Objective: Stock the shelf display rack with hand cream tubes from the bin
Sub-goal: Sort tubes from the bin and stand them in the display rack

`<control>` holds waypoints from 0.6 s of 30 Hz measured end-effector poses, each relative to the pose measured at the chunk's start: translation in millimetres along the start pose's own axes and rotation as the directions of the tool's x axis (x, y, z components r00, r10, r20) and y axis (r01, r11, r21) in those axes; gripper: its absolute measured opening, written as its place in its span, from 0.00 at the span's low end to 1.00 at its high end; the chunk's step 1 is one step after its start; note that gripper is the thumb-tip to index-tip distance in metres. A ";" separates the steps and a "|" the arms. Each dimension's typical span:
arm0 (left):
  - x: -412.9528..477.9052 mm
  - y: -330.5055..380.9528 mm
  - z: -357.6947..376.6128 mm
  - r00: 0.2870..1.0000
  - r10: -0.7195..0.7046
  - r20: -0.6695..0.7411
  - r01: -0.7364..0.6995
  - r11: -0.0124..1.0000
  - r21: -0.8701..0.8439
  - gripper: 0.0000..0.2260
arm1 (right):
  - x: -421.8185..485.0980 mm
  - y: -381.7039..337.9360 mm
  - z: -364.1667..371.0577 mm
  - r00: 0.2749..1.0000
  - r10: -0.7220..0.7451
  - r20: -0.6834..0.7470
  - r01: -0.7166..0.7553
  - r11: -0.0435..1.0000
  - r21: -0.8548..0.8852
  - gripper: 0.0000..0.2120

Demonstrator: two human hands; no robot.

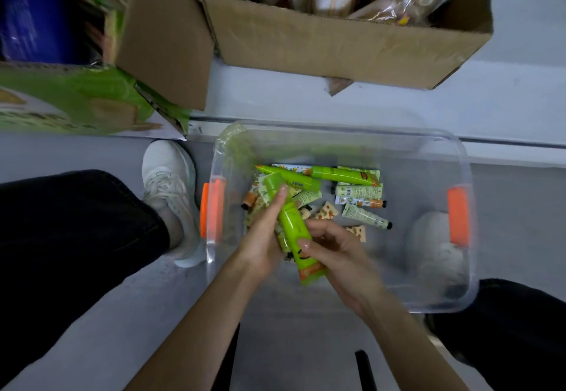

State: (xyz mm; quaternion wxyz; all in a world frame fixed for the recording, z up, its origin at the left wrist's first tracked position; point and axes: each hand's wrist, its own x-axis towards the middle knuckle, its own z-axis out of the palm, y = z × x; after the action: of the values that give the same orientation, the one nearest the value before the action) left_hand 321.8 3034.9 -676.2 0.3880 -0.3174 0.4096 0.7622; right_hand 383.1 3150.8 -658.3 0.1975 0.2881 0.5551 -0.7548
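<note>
Both grasping: your left hand (263,237) and right hand (333,256) hold one tube (291,225) above the bin (459,151); pickup step, next carry it to the rack.

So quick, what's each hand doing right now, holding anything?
Left hand: holds a bright green tube above the bin.
Right hand: pinches that same tube's lower end.

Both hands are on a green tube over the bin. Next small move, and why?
Probably tuck the green tube into the left hand, then free the right hand: the left already grips it, and more tubes lie loose in the bin.
</note>
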 end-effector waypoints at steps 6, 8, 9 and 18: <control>-0.5 10.8 -0.9 0.998 0.023 -0.059 -0.026 0.999 -0.039 0.16 | -0.7 -1.5 12.0 0.991 -0.128 -0.030 0.123 0.983 -0.139 0.13; 1.0 11.7 -0.6 0.998 0.000 -0.061 -0.004 0.999 -0.052 0.14 | 0.9 0.3 14.7 0.989 -0.146 -0.037 0.137 0.974 -0.180 0.15; 2.9 10.2 -1.2 0.998 -0.010 -0.065 0.008 0.999 -0.038 0.11 | 1.4 1.2 16.5 0.988 -0.153 -0.039 0.143 0.972 -0.187 0.15; 12.4 11.2 -13.4 0.993 -0.117 -0.016 0.117 0.993 -0.025 0.16 | 27.5 6.4 -14.9 0.988 -0.067 -0.142 0.049 0.990 -0.132 0.07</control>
State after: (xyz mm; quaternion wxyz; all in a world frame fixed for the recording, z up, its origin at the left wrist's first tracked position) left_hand 308.4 3023.2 -688.1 0.4246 -0.3523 0.3845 0.7401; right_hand 369.4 3163.6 -684.2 0.1525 0.3129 0.6237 -0.6999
